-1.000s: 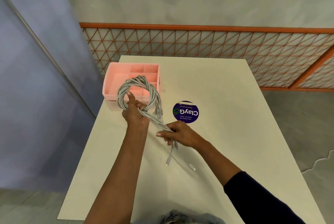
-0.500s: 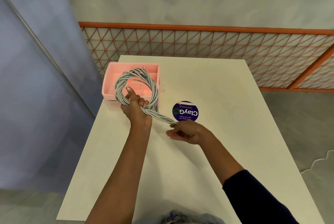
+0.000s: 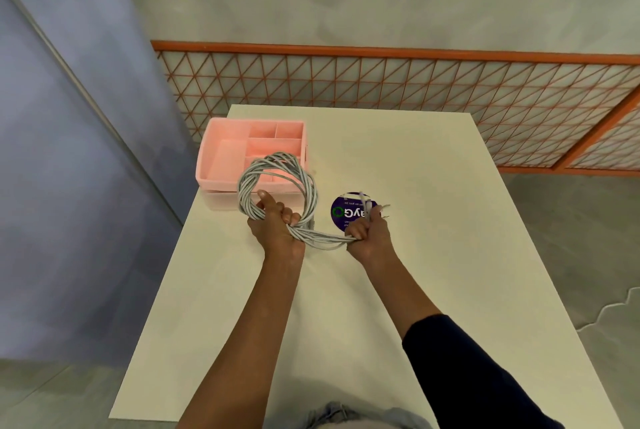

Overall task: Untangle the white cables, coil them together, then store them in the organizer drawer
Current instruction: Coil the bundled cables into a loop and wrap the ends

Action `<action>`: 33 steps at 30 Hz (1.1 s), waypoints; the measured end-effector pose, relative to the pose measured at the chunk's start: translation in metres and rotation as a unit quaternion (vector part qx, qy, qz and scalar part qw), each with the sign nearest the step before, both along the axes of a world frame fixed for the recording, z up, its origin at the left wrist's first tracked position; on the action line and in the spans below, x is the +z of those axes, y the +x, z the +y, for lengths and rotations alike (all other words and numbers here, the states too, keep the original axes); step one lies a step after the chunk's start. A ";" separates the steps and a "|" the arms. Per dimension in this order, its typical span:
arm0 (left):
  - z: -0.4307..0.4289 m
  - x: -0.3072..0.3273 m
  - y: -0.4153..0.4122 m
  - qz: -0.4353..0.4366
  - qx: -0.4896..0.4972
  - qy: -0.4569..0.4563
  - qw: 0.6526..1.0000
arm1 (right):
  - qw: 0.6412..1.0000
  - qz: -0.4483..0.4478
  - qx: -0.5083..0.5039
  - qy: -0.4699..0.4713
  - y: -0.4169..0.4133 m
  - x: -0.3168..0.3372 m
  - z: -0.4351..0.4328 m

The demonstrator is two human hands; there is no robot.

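Since half a second ago the right hand (image 3: 369, 233) has slid further right along the strands and turned upright, and the plug ends that were hidden under it now stick up out of its fist; the coil has dropped lower and nearer the table's near edge

Both hands are closed on the bundle of white braided cables (image 3: 277, 183). The left hand (image 3: 277, 226) grips the bottom of the round coil, thumb raised inside the loop, fingers curled over the strands. A short straight run of cable stretches from it to the right hand, which is clenched around the tail

How many cables make up the bundle cannot be counted; several plug tips show above the right fist, blurred. The coil hangs in front of the one pink plastic organizer tray with divided compartments (image 3: 221, 158), standing at the white table's (image 3: 433, 221) far left corner, and covers its near right compartments. Any drawer below the tray is hard to make out

One round purple sticker with white lettering (image 3: 346, 212) lies on the table, partly hidden by the right hand. A dark sleeve (image 3: 467, 369) covers the right forearm; the left forearm is bare
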State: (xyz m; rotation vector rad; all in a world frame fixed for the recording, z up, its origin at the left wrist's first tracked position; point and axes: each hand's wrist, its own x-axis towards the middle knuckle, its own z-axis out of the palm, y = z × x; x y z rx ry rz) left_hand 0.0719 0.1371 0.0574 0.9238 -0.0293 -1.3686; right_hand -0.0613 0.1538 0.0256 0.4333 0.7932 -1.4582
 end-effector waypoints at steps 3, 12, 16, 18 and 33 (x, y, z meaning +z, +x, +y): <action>0.000 0.000 0.002 0.003 -0.009 -0.007 1.000 | 0.999 -0.024 0.021 -0.029 -0.003 -0.003 -0.003; -0.002 -0.005 0.010 0.033 -0.086 -0.039 0.995 | 0.983 -0.083 0.145 -0.080 -0.028 -0.010 0.007; 0.002 -0.013 0.009 0.064 -0.094 -0.027 0.993 | 0.987 -0.041 0.123 -0.093 -0.024 -0.004 0.009; 0.003 -0.013 0.006 0.062 -0.083 -0.019 0.994 | 0.983 0.070 0.135 -0.102 -0.018 0.002 0.006; -0.007 -0.010 0.021 0.173 -0.149 -0.034 0.973 | 0.985 0.082 0.088 -0.127 -0.016 0.001 0.001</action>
